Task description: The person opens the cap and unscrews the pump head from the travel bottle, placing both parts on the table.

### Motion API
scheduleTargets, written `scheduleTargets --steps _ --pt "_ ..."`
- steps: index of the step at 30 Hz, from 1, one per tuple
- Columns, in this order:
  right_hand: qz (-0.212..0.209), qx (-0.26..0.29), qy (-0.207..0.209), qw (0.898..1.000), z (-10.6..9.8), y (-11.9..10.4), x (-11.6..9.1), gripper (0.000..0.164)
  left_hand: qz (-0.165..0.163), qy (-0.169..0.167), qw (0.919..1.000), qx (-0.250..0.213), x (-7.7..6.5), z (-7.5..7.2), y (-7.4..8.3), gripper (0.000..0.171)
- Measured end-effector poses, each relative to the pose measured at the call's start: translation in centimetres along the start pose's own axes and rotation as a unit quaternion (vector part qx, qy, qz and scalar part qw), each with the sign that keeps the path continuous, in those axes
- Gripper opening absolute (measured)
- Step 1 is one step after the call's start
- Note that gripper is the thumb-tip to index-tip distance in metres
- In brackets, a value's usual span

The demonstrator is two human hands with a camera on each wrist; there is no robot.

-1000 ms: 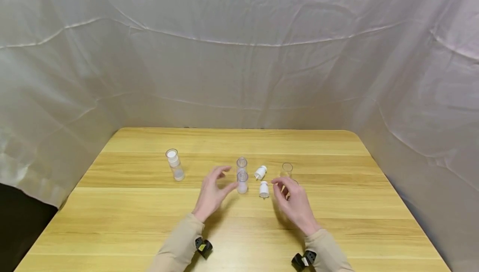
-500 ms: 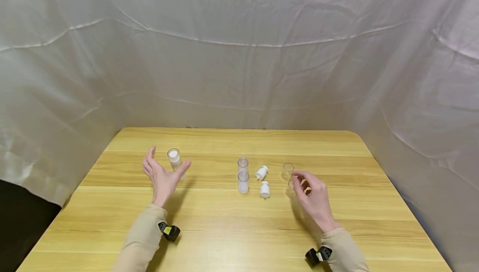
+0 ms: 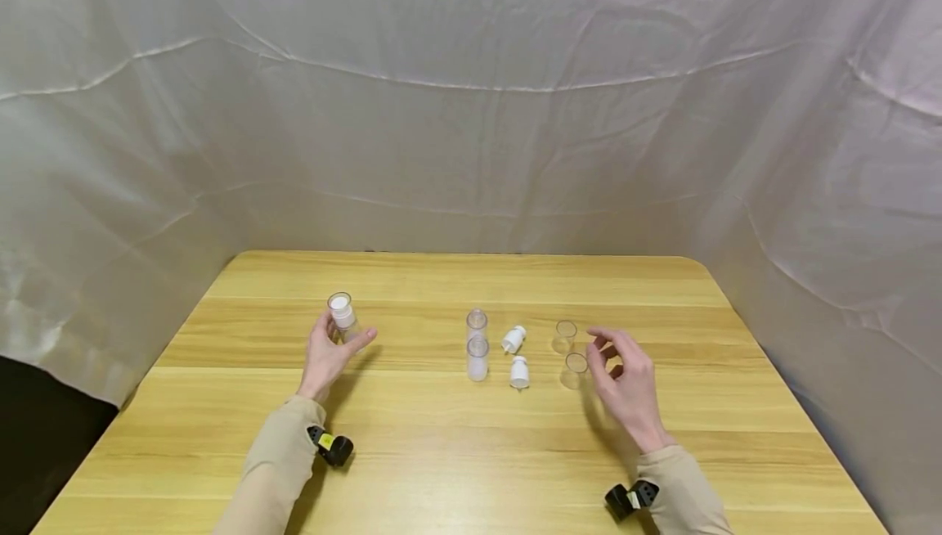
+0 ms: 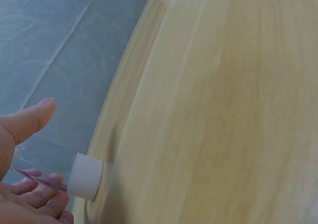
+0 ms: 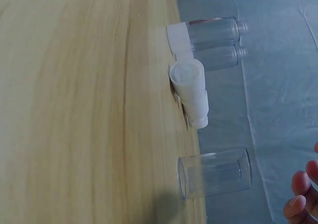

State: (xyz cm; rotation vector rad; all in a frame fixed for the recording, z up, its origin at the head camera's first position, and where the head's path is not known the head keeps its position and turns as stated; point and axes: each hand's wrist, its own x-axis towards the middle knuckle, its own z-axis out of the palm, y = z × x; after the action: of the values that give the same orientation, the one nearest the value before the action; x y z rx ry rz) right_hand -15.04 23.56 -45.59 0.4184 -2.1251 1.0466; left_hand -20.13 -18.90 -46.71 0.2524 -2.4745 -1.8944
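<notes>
At the left of the head view stands a clear bottle (image 3: 343,316) with a white top under a transparent cap. My left hand (image 3: 324,361) is around its near side, thumb spread away; in the left wrist view the fingers (image 4: 47,199) lie behind the bottle's clear wall, above its white base (image 4: 87,177). My right hand (image 3: 629,379), fingers loosely bent, hovers beside two upright transparent caps (image 3: 576,375). The right wrist view has its fingertips (image 5: 298,184) apart from the nearer clear cap (image 5: 214,174). Nothing shows between these fingers.
Two uncapped clear bottles (image 3: 477,361) stand one behind the other mid-table. Right of them are two white pump tops, one upright (image 3: 519,372) and one lying tilted (image 3: 514,339). A grey sheet (image 3: 471,150) hangs around the wooden table (image 3: 471,453).
My left hand has swung left from the middle bottles to the capped bottle and come down around it. My right hand has shifted right, from near the white pump tops to beside the clear caps.
</notes>
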Motion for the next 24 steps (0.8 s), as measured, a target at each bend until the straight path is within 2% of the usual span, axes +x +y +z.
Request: scheduleTargets --steps 4,9,17,21,24 --pt "0.012 0.003 -0.002 1.000 -0.1 0.1 -0.1 0.026 0.008 -0.003 1.0000 0.002 0.1 0.1 -0.2 0.075" --pt "0.022 -0.004 0.007 1.000 -0.3 -0.3 0.0 0.027 0.016 0.011 0.9998 0.006 0.3 0.3 -0.4 0.055" --pt "0.030 0.015 0.018 0.999 -0.5 -2.4 0.4 0.025 0.037 0.031 0.9983 0.033 -0.1 1.1 -0.2 0.037" --pt "0.006 0.041 0.005 0.999 0.3 -2.0 0.0 0.030 0.083 -0.004 0.9960 0.034 -1.7 2.6 0.4 0.036" --pt "-0.026 0.074 -0.033 0.996 1.3 -2.3 -0.1 0.036 0.138 -0.070 0.9874 0.031 -3.5 4.3 1.2 0.035"
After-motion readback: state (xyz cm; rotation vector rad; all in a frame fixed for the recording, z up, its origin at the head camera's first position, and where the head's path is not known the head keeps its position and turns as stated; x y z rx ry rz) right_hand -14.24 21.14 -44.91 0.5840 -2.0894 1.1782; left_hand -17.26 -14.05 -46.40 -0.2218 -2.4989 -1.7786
